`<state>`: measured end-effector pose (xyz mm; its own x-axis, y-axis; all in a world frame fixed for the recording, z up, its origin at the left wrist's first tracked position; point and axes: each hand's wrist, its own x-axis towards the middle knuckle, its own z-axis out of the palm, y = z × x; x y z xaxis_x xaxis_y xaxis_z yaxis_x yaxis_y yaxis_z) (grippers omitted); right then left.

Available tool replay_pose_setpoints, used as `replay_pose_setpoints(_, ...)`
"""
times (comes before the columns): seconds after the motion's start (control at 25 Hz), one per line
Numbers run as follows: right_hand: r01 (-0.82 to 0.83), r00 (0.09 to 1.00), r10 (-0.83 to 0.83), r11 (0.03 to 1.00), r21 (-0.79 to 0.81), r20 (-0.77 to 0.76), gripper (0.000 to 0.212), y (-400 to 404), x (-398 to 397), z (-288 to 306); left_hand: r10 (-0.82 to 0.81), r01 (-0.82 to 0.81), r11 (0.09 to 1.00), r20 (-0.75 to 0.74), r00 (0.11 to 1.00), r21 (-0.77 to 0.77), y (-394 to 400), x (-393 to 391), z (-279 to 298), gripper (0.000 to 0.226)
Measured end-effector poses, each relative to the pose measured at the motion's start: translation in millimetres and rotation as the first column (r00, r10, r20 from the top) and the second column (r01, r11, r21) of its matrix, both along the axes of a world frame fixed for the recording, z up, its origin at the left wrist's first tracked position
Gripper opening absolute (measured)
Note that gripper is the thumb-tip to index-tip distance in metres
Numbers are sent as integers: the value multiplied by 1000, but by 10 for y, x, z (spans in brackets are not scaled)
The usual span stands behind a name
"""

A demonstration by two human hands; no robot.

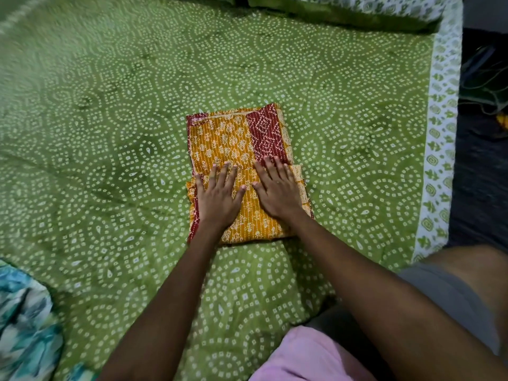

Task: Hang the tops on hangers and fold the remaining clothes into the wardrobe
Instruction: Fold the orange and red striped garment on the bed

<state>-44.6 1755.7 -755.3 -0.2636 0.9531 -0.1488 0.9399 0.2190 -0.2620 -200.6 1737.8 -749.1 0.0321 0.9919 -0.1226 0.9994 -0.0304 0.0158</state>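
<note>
Under both palms: a folded orange and red printed garment (242, 160) lay on the green dotted bedspread (110, 133); the near fold sat doubled over the far part
Left hand (218, 195): fingers straight and spread, flat on the near fold; holding nothing, only pressing down
Right hand (276, 189): just beside the left, fingers straight, tips reaching onto the red band beyond the fold edge; likewise flat, gripping nothing
Why so placed: probably to flatten the crease and push air out so the bundle stayed compact for the wardrobe
Behind the left forearm: a blue-green floral cloth (24, 312) lay bunched, apparently not yet folded
Near the right elbow: pink fabric (305, 356); whether clothing worn or waiting, I could not tell
</note>
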Motion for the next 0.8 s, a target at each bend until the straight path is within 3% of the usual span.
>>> replay_pose_setpoints(0.16,105,994,-105,994,-5,-41,73,-150,251,-72,118,-122,992,96,988,34,-171,-149,4,65)
replay_pose_setpoints(0.24,49,994,-52,998,-36,-95,83,-285,460,-89,115,-126,991,186,976,50,-310,-285,-30,64)
replay_pose_setpoints(0.32,-123,980,106,988,-97,-166,98,-424,735,-60,-11,-1,999,238,971,50,-422,-506,-36,66)
replay_pose_setpoints(0.44,-353,936,349,924,-145,-52,116,-601,1078,-1,-284,296,955,337,898,16,-658,-866,51,80)
replay_pose_setpoints(0.56,-384,923,384,922,-57,-18,103,-611,1150,-9,-434,439,898,231,871,34,-785,-1024,128,105)
replay_pose_setpoints(0.68,-370,926,376,919,137,-21,86,-565,1073,-47,-416,391,906,163,895,163,-737,-952,130,90)
replay_pose_setpoints(0.8,-401,914,406,898,179,10,85,-511,1039,-76,-390,348,916,243,888,201,-616,-920,186,98)
